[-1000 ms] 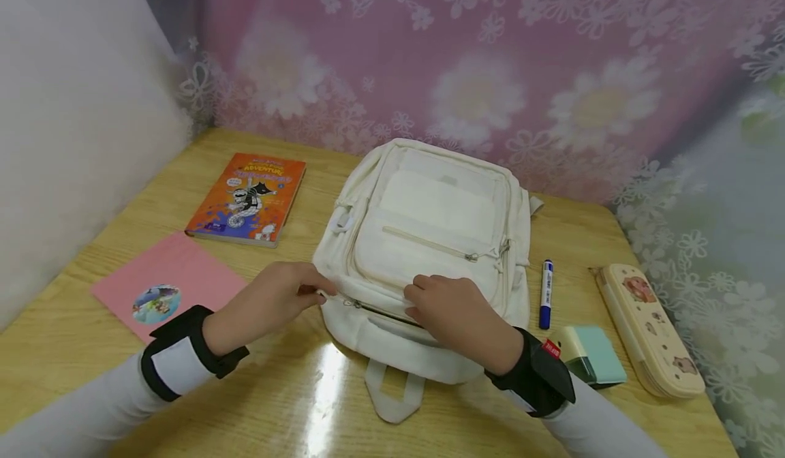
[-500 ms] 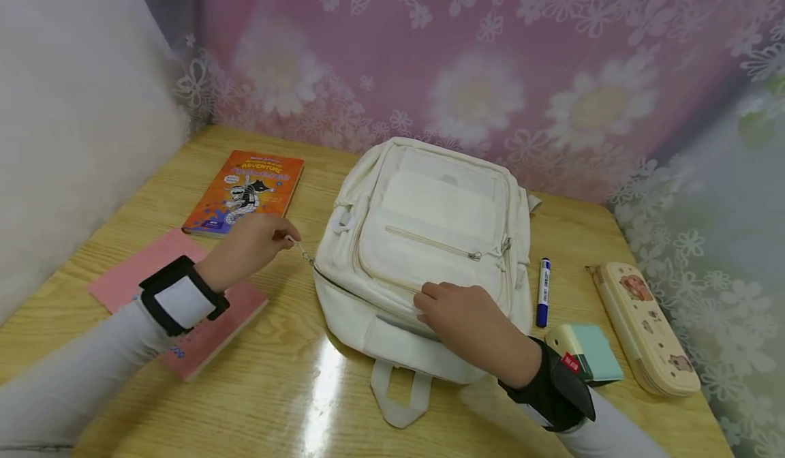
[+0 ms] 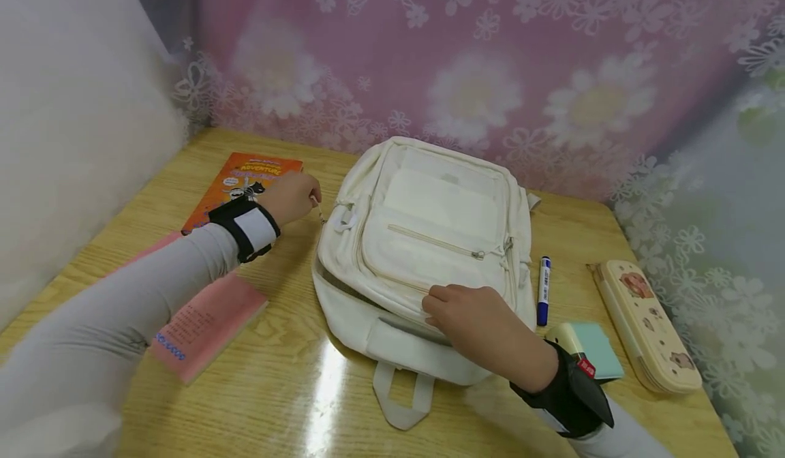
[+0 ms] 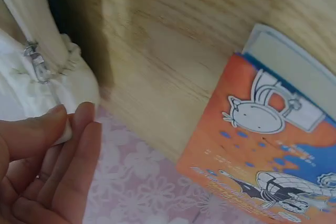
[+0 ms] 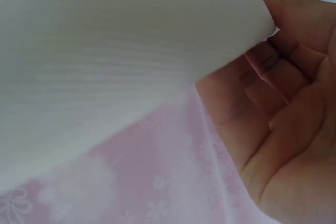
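A white backpack (image 3: 441, 199) lies on the wooden table, its front pocket side up and its carry loop (image 3: 401, 410) toward me. My left hand (image 3: 294, 197), at the bag's left side, pinches the zipper pull (image 4: 64, 134) between thumb and fingers; the metal slider (image 4: 39, 66) shows above it in the left wrist view. Behind the slider the seam is parted, leaving a dark gap along the near left edge. My right hand (image 3: 478, 328) grips the bag's near edge, with white fabric (image 5: 115, 51) between thumb and fingers in the right wrist view.
An orange comic book (image 3: 227, 178) lies at the back left, partly under my left hand in the head view. Nearer is a pink booklet (image 3: 211, 322), partly behind my sleeve. To the right are a blue marker (image 3: 544, 291), a mint-and-cream block-like item (image 3: 595, 349) and a cream pencil case (image 3: 650, 328).
My left hand has drawn the zipper pull from the near left corner outward and then back along the bag's left side, widening the gap. My right hand stays at the near edge, shifting slightly right.
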The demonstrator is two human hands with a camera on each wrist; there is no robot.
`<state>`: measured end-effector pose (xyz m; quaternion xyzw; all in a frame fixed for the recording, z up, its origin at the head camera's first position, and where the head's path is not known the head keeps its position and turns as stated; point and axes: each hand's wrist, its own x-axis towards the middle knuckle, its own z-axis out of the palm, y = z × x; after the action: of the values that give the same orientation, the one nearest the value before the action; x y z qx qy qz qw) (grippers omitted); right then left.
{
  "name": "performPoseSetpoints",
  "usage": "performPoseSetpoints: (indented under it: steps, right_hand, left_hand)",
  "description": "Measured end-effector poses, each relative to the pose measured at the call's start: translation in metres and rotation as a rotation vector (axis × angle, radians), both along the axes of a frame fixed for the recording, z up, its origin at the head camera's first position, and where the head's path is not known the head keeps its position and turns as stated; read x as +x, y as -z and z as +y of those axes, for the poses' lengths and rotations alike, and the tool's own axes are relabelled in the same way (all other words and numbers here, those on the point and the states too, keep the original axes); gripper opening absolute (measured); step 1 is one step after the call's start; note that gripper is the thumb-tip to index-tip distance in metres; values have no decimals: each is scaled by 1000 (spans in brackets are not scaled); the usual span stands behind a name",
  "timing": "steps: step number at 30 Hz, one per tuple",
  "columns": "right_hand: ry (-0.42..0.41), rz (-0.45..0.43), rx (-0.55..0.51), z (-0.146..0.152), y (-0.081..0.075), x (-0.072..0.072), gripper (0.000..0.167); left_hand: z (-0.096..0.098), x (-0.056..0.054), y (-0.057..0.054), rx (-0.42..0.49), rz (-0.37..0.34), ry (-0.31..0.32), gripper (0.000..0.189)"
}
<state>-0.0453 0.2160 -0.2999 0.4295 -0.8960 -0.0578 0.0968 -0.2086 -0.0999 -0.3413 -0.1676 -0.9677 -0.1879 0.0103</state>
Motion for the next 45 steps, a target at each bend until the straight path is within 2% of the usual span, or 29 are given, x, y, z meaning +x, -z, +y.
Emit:
performPoseSetpoints:
  steps: [2,5,9,11,16,20,23,25,28,32,34,37,39,41,43,45]
  right_hand:
    - [1,1,-10,2,0,0,21]
    - [-4,-13,-22,3,1,0,20]
    - [-7,-21,-27,3,4,-1,19]
    - [-6,-26,-26,3,5,0,19]
    - [12,-59,2,3,7,1,18]
    - [24,-61,20,2,12,1,18]
    - [28,-73,19,2,17,1,19]
    - [26,-90,15,2,21,0,20]
    - [13,-110,2,1,27,-1,21]
    - [-12,-140,-47,2,30,1,19]
    - [-5,-174,-76,4,29,3,20]
    - [16,-216,-119,6,27,5,27]
    - [27,-219,-132,8,26,6,28]
    - [29,-202,-147,9,25,6,28]
    - [32,-188,-157,11,25,6,27]
    - [37,-181,-166,12,25,5,26]
  left_hand:
    - [2,-10,4,-6,5,-10,15]
    - [6,-20,9,-9,7,-46,16]
    - [11,-24,15,-5,20,-72,15]
    - [13,-24,17,-28,40,-55,14]
    - [15,-17,17,-82,72,-9,14]
    - [9,-5,12,-87,45,12,19]
    - [-1,5,7,-86,18,4,23]
    - [-11,10,5,-76,17,-30,23]
    - [-35,16,2,-47,6,-124,24]
    - [-71,17,3,-30,-53,-283,27]
    - [-86,15,8,-71,-114,-388,29]
    - [-103,11,23,-193,-273,-505,46]
    - [-112,6,33,-232,-390,-532,60]
    - [-118,2,39,-235,-461,-528,74]
    - [-119,0,42,-216,-468,-532,83]
    - [-118,-1,42,-210,-445,-537,85]
